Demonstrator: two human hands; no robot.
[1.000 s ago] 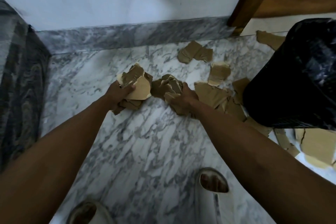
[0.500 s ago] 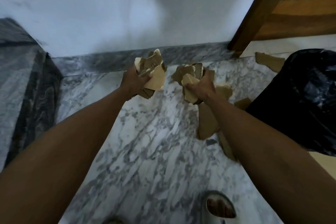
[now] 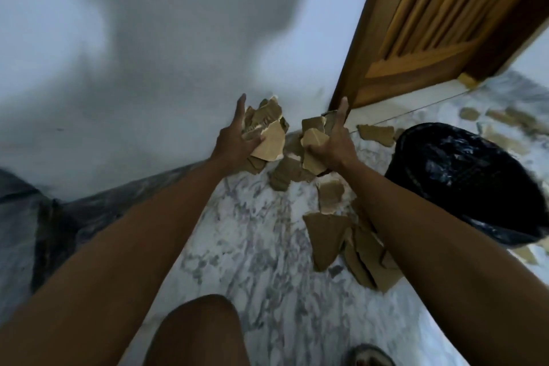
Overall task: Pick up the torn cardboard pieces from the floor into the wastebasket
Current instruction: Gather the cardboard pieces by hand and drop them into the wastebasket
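Observation:
My left hand grips a bunch of torn brown cardboard pieces, held up off the floor in front of the white wall. Just to its right, my right hand clutches a second bunch of cardboard pieces. The wastebasket, lined with a black plastic bag, stands on the floor to the right of my right forearm. Several more cardboard pieces lie on the marble floor beneath my right arm, beside the basket. Others lie near the door sill and farther right.
A wooden door and its frame rise at the upper right. The white wall meets a grey marble skirting on the left. My knee and a sandalled foot show at the bottom.
Both hands have lifted their bunches of cardboard up off the floor. The view has tilted upward, and the wastebasket now sits lower right of my hands.

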